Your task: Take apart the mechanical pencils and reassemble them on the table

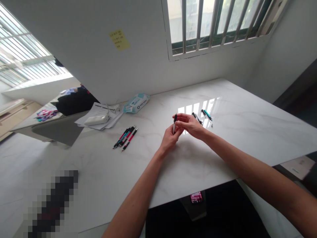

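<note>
Gripping pen [174, 127] at 12 o'clock: white lower barrel with left hand [169, 136], dark upper end with right hand [191, 126]. Looks light, stiff, maybe slick; best pinched mid-barrel.

from here, no wording legible: handwritten lines on yellow note [119, 39], dark lettering on pack [136, 103], tiny text on lit phone [196, 197], all too small or blurred.

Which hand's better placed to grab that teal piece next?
Likely the right hand: both hands are on the pen, but this one is nearer the teal piece than the left hand.
</note>
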`<state>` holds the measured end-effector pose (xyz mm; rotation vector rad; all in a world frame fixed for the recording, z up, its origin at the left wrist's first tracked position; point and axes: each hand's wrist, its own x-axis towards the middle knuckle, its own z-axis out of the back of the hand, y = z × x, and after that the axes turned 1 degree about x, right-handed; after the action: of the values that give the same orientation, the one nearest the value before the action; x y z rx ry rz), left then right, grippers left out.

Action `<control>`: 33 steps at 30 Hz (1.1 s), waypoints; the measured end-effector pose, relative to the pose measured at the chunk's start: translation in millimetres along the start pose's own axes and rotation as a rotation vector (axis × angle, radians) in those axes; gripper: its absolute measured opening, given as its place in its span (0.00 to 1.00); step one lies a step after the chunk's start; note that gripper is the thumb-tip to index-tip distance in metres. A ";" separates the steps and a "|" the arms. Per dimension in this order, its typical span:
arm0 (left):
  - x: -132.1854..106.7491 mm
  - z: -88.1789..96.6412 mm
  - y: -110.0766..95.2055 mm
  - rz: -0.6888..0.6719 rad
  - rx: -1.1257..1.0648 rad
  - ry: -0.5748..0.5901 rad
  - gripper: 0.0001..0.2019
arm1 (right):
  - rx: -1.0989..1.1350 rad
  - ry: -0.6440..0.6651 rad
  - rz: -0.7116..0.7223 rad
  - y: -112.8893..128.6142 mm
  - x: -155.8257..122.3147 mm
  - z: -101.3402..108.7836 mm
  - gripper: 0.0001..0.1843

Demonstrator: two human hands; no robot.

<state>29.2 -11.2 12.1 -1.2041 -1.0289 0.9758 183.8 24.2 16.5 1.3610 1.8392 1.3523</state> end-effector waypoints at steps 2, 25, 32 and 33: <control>0.9 1.3 -1.6 0.036 -0.109 0.038 0.24 | -0.009 -0.009 0.003 1.8 0.1 0.5 0.24; 2.6 3.5 0.2 0.112 -0.401 0.077 0.27 | -0.171 -0.065 0.109 0.0 0.4 -5.1 0.24; 4.4 3.7 1.1 0.135 -0.398 0.065 0.27 | -0.208 -0.083 0.149 -0.2 -0.8 -6.0 0.22; 4.5 3.5 1.4 0.133 -0.396 0.068 0.27 | -0.233 -0.086 0.160 -0.1 -0.6 -5.8 0.23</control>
<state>26.9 -5.9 11.4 -1.6382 -1.1317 0.8484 179.4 21.1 18.6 1.4415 1.4906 1.5103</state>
